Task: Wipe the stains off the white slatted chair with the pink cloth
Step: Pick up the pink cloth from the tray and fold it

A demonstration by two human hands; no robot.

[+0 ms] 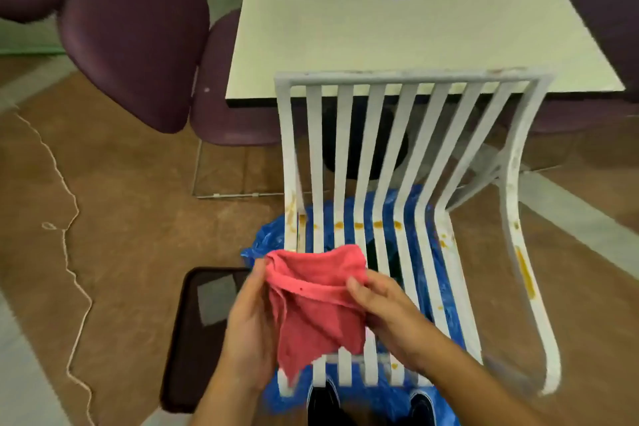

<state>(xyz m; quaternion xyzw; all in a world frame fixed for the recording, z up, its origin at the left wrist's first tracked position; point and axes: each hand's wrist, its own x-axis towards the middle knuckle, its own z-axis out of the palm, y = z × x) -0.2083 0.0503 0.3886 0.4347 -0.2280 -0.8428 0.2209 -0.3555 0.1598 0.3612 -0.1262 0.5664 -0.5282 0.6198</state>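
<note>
The white slatted chair [390,156] stands in front of me, its back toward a table. Orange-yellow stains [378,225] dot the slats along the seat bend, and a long streak marks the right armrest [525,273]. Over the front left of the seat I hold the pink cloth [318,301] with both hands. My left hand [250,325] grips its left edge, thumb on top. My right hand [387,308] pinches its right side. The cloth hangs bunched between them, just above the seat slats.
A blue plastic sheet [439,290] lies on the floor under the chair. A dark tray [204,335] sits on the floor at the left. A pale table [397,31] with a round sticker stands behind the chair, purple chairs [131,34] beside it. A thin cord [69,252] trails across the brown floor.
</note>
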